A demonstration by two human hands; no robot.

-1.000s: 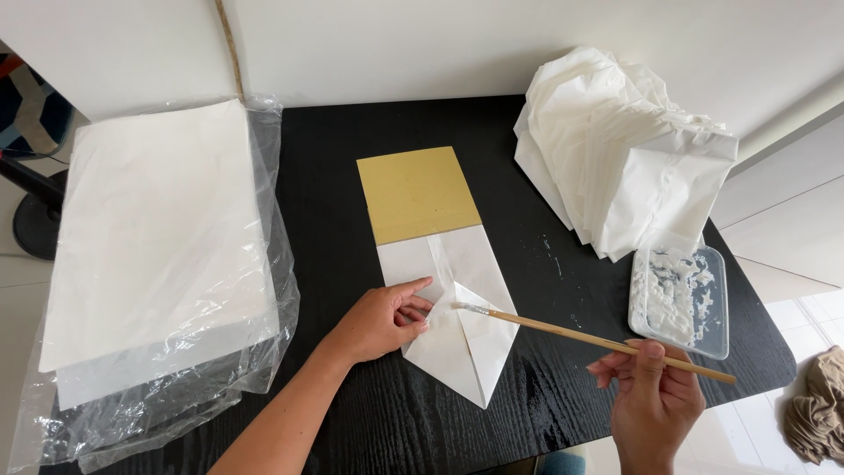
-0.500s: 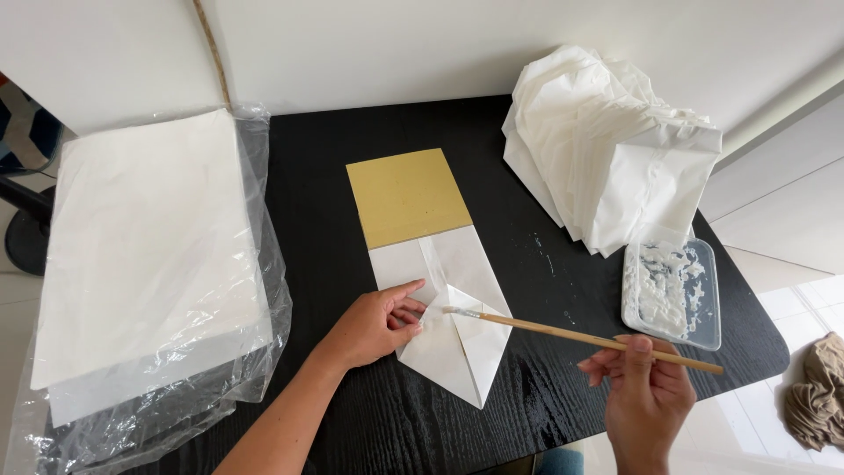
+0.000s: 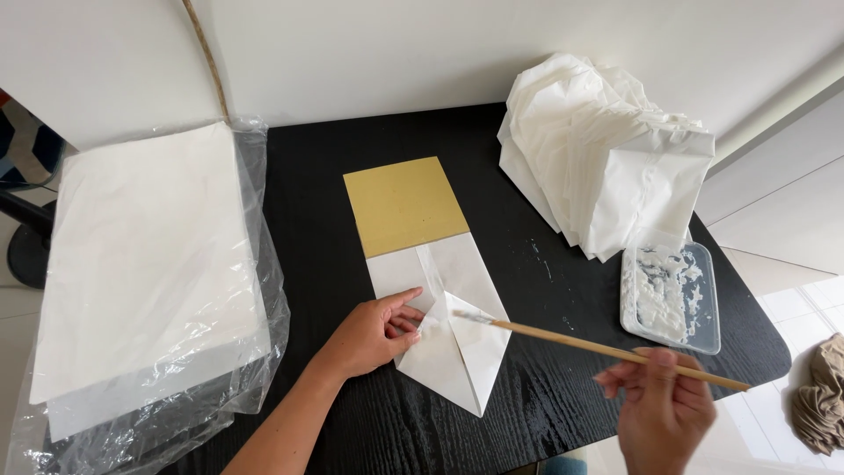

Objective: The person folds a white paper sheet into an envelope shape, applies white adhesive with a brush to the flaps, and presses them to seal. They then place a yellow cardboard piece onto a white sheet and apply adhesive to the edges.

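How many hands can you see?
2. The left hand presses on the folded white paper at the table's middle. The right hand, at the near right edge, holds a thin wooden brush.

The counter is black wood with a visible matt grain. The folded sheet is thin, matt white paper over a gold card with a dull finish. The brush has a plain wooden handle. The tray is clear plastic, smeared with white paste. Crinkled glossy plastic film wraps the paper stack.
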